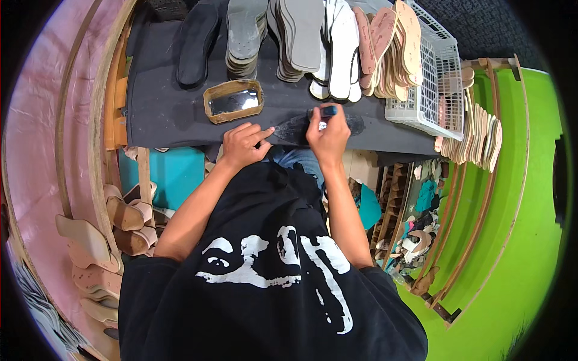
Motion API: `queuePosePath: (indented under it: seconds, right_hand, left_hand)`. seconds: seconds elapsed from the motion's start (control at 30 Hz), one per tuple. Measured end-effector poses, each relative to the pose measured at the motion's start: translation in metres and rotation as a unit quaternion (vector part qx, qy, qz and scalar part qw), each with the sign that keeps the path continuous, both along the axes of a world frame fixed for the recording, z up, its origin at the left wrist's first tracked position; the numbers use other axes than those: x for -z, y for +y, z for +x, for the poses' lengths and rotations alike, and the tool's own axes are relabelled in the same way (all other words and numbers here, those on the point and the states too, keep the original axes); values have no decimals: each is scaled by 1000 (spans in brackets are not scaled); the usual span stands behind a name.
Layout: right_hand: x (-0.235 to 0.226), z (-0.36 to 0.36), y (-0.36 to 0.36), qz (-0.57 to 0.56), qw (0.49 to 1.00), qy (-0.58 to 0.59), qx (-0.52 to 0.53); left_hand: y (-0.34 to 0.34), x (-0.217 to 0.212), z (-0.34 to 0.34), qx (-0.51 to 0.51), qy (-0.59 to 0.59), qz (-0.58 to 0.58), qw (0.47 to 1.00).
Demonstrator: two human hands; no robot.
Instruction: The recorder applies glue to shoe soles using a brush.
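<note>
A dark insole (292, 128) lies flat on the black worktable (162, 120), close to its near edge. With a stretched fingertip my left hand (244, 146) touches the insole's left end, its other fingers loosely bent and holding nothing. My right hand (329, 135) is closed around a short tool with a dark blue end (328, 111), over the right half of the insole. The tool's working end is hidden by my fingers. Left of the insole and beyond my left hand stands a cut-down, brown-rimmed container (259, 99) with a pale, shiny liquid in it.
Along the far side are a black insole stack (198, 45), grey insoles (301, 36), white insoles (342, 54) and pinkish printed insoles (379, 39). A white plastic crate (421, 114) stands at the right. More soles (481, 135) hang on a rack beside the green wall (512, 210).
</note>
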State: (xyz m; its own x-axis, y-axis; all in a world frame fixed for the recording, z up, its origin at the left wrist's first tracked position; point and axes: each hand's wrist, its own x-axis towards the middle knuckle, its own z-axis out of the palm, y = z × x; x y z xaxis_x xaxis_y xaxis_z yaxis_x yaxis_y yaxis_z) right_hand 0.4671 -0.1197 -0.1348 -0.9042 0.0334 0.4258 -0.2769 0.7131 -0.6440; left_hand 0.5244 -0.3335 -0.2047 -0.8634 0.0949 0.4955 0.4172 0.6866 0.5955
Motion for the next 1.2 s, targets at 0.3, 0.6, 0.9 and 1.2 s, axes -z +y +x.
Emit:
queuePosePath:
  seconds: [0.3, 0.6, 0.9, 1.2]
  right_hand:
    - [-5, -8, -2, -47, 998, -20, -42]
    - [-4, 7, -19, -51, 995, -29, -87]
    - [-4, 18, -24, -40, 990, -28, -135]
    - [-3, 29, -29, -40, 983, -51, -173]
  left_hand:
    - [-1, 2, 1, -6, 5, -11, 1000]
    - [-2, -1, 1, -5, -20, -24, 999]
    - [-2, -1, 1, -3, -47, 11, 999]
    - [-6, -4, 0, 34, -19, 17, 999]
